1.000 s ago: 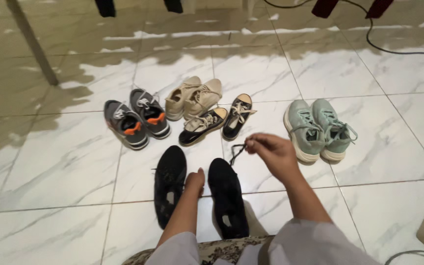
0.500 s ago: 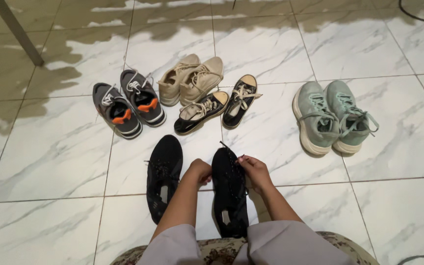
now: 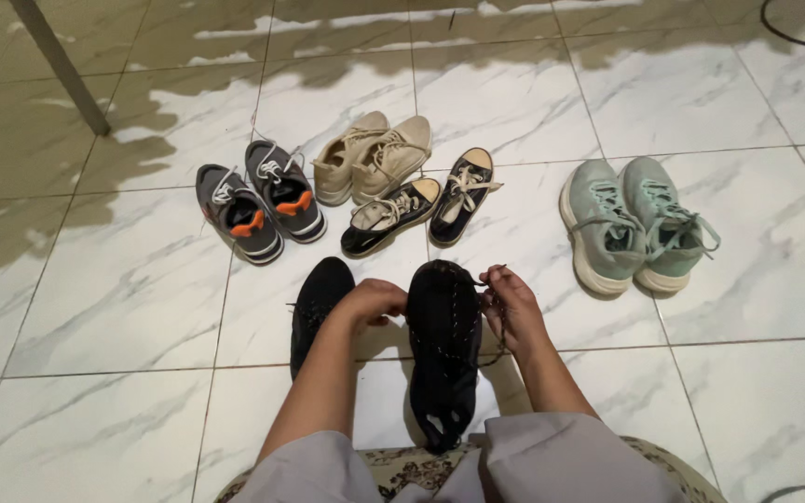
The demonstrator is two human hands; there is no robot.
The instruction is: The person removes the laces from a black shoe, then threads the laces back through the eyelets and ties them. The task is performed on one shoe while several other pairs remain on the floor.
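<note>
your left hand (image 3: 376,300) and right hand (image 3: 507,300) both with a closed grip on the black sneaker's (image 3: 443,345) laces, its twin (image 3: 317,300) beside it, tiled floor (image 3: 123,307)

Bare floor (image 3: 123,307) is lying open left and right; black-and-cream sneakers (image 3: 421,210) are crowding just beyond both hands.

Person's got loose pale grey sleeves pushed up near the elbows, bare forearms, left hand (image 3: 376,300) and right hand (image 3: 512,307) both bare, no rings or watch showing.
</note>
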